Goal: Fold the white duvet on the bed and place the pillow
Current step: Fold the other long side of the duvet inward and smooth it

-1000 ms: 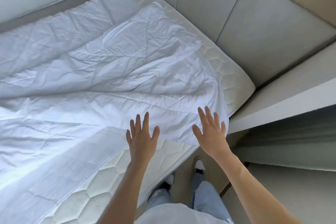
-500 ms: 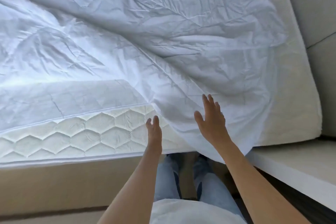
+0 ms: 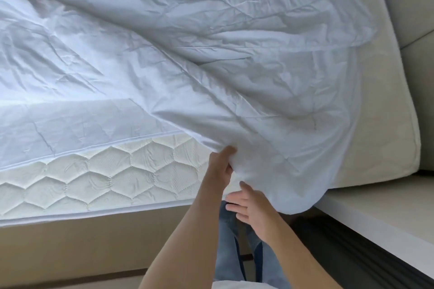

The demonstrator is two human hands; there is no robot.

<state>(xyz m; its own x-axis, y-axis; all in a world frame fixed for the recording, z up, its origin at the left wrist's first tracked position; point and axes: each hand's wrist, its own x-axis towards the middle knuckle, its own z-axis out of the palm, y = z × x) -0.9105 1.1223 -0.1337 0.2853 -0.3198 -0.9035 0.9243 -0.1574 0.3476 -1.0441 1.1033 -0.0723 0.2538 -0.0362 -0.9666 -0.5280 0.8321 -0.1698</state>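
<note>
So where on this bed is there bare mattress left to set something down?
Two bare patches: the quilted strip of mattress between the duvet's near hem and the bed's front edge, left of the left hand; and the band along the right side, beside the padded wall. The near corner is crowded: draped duvet, both hands, right hand underneath.

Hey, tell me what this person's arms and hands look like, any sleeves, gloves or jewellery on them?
Both forearms are bare up to the frame edge: no sleeves, gloves, watch or bracelets show. The left hand and right hand carry no visible rings. Below them are blue jeans and the hem of a white top.
</note>
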